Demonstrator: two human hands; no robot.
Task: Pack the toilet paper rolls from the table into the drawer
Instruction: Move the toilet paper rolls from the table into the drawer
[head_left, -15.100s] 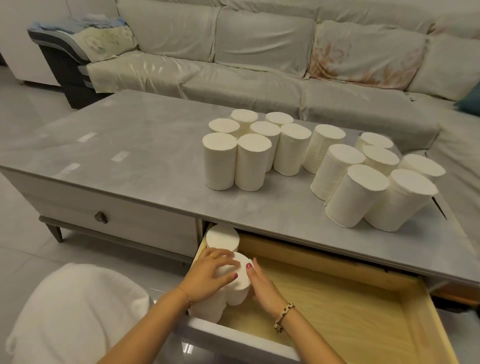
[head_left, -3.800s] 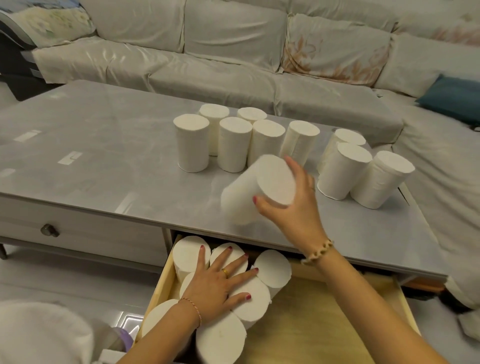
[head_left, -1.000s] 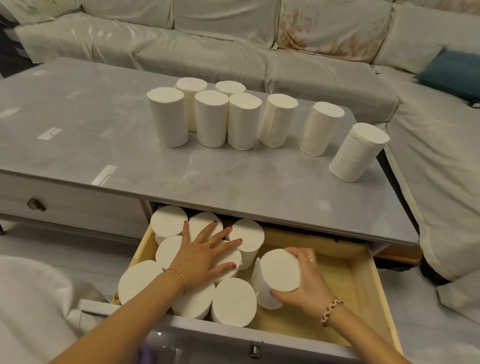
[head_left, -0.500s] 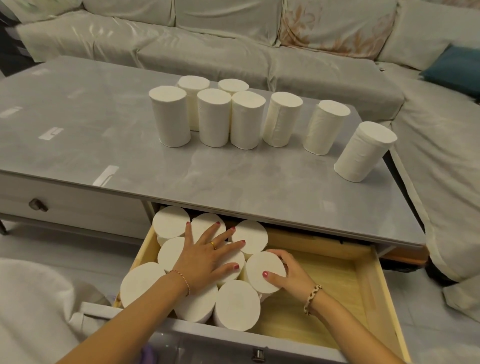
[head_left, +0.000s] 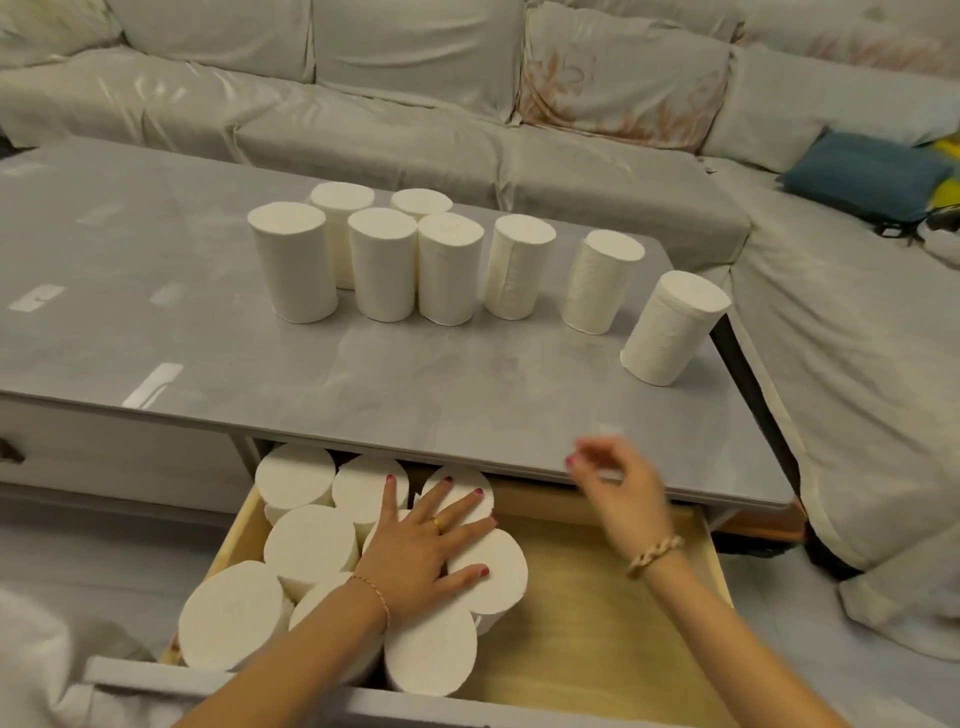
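Note:
Several white toilet paper rolls (head_left: 385, 265) stand upright on the grey table (head_left: 156, 291), one roll (head_left: 672, 330) apart near the right edge. Below the table's front edge the wooden drawer (head_left: 587, 613) is pulled out, its left half packed with several upright rolls (head_left: 310, 543). My left hand (head_left: 423, 545) lies flat with spread fingers on top of those packed rolls. My right hand (head_left: 618, 488) is blurred in the air over the drawer's back edge, fingers loosely bent, holding nothing.
A light sofa (head_left: 467, 104) wraps round the far and right sides of the table, with a blue cushion (head_left: 867, 174) at the right. A closed drawer with a dark knob (head_left: 10, 452) sits to the left. White fabric (head_left: 31, 665) lies at the lower left.
My right hand has let go of the roll it set in the drawer and has risen toward the table's front edge. My left hand stays pressed on the packed rolls.

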